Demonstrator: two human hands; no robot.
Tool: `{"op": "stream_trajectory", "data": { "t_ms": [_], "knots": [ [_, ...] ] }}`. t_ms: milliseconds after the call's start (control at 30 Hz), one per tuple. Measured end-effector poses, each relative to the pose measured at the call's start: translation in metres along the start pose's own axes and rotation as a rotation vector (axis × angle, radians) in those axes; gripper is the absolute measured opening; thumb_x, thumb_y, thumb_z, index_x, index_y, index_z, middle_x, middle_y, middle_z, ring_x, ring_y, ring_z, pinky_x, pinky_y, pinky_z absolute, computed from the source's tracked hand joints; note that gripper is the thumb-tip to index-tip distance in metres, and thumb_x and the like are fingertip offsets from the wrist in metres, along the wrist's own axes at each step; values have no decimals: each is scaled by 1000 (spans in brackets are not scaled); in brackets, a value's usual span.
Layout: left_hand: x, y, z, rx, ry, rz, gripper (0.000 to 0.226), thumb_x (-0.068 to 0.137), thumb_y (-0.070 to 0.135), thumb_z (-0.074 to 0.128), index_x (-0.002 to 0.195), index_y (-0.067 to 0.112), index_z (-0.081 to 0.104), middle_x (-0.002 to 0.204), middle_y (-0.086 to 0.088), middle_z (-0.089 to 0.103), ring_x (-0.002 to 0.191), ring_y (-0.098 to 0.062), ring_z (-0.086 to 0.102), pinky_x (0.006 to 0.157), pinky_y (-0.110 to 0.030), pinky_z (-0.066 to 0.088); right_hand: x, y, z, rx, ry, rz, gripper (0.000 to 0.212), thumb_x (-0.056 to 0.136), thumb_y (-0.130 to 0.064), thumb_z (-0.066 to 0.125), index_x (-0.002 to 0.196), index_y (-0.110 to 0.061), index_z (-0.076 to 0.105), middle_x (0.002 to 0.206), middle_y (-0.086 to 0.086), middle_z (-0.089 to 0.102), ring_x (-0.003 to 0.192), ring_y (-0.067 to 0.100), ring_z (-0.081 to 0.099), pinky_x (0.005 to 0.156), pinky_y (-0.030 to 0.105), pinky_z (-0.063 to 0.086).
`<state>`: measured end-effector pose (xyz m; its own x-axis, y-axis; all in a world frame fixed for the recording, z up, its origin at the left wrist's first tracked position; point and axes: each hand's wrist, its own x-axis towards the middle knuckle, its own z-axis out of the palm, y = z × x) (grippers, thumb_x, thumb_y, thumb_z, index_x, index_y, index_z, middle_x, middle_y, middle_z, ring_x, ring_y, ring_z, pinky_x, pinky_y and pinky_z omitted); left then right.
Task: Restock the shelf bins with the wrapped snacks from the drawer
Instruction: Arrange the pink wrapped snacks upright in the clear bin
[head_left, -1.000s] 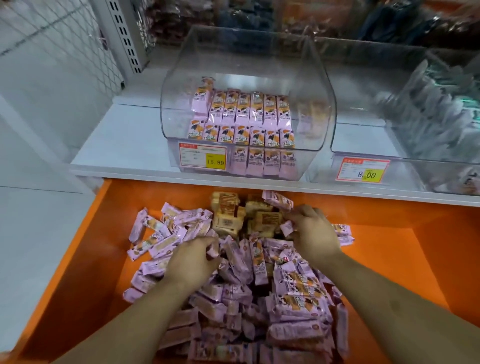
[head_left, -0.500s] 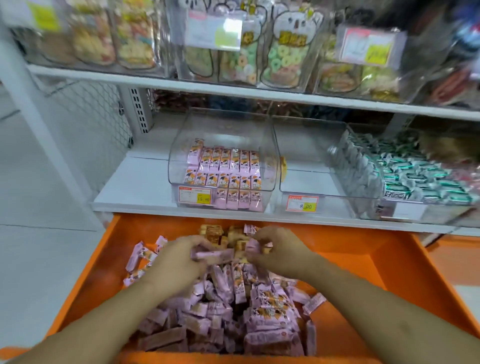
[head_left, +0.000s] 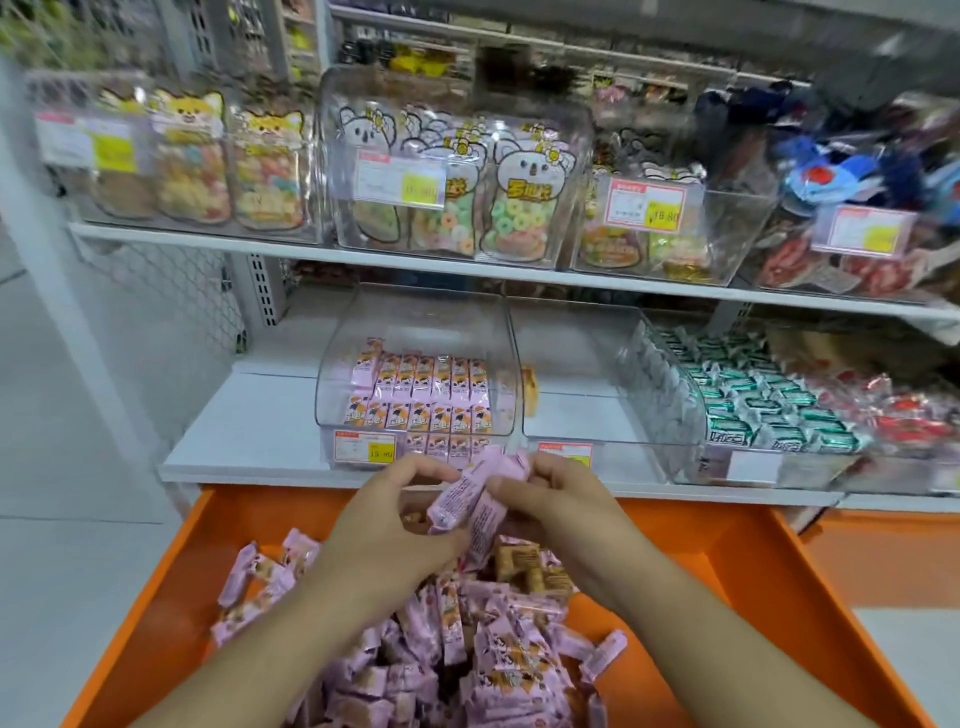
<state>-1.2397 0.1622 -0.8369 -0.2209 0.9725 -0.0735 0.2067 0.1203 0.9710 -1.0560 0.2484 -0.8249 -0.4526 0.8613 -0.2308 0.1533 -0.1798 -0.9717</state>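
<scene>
Handful of pink snacks lifted clear of the drawer.

I see left hand and right hand, fingers pinching pink wrapped snacks, now raised from the orange drawer toward the clear bin; loading appears next.

Bright even light; motion blur at edges; wide-angle bending; glare on clear bins.
</scene>
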Motion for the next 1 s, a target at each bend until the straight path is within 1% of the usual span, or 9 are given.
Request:
{"op": "stream_trajectory", "data": {
  "t_ms": [100,167,300,467,567,700,800,933,1000],
  "knots": [
    [9,2,0,-106,-25,-43,24,83,30,86,101,36,71,109,18,76,103,4,70,87,-25,54,8,-1,-1,74,31,-2,26,97,-8,71,114,11,63,99,19,76,95,40,73,100,62,54],
    [15,3,0,-114,-7,-61,15,91,34,79,103,38,71,108,16,77,96,4,71,83,-22,50,15,0,-3,128,15,-11,28,96,-11,71,116,9,66,108,23,76,103,43,72,101,60,55],
    [30,-1,-4,-124,36,-84,46,86,11,84,118,38,64,112,12,77,97,-2,72,79,-27,58,23,-8,-10,174,41,1,17,100,-10,64,109,0,74,107,21,77,98,30,75,88,39,59],
    [37,-5,-6,-52,69,-126,62,76,20,93,129,36,67,118,10,70,100,-7,70,82,-43,65,33,-8,-21,230,69,33,14,96,-4,65,104,7,66,98,25,69,91,35,69,81,42,59],
    [36,-4,-5,-49,50,-91,57,76,22,93,125,39,69,119,19,68,109,3,64,94,-31,58,34,-8,-21,208,65,25,4,95,-1,60,98,-1,62,92,25,67,82,33,69,74,40,59],
    [31,-1,-2,-75,-17,-59,57,78,25,91,123,47,64,117,30,60,111,18,51,83,-9,42,27,-10,-18,204,29,9,22,99,8,50,81,-2,56,72,13,70,62,23,68,61,33,57],
    [28,0,-1,-98,-62,-57,52,77,34,89,118,53,63,114,29,58,107,20,48,84,-12,44,23,-11,-15,244,-6,0,12,99,8,52,101,7,64,89,22,75,77,31,74,68,36,61],
    [24,3,-5,-79,-87,-81,60,69,59,87,124,59,62,124,20,66,124,3,54,110,-37,46,18,-14,-14,272,23,5,9,97,6,61,106,8,63,100,31,72,91,42,74,76,42,63],
    [22,6,-6,-107,-104,-68,56,78,48,87,127,57,62,130,17,66,115,6,64,102,-22,49,16,-13,-14,278,30,16,22,95,2,68,114,10,62,112,42,65,105,50,70,83,48,63]
  ]
}}
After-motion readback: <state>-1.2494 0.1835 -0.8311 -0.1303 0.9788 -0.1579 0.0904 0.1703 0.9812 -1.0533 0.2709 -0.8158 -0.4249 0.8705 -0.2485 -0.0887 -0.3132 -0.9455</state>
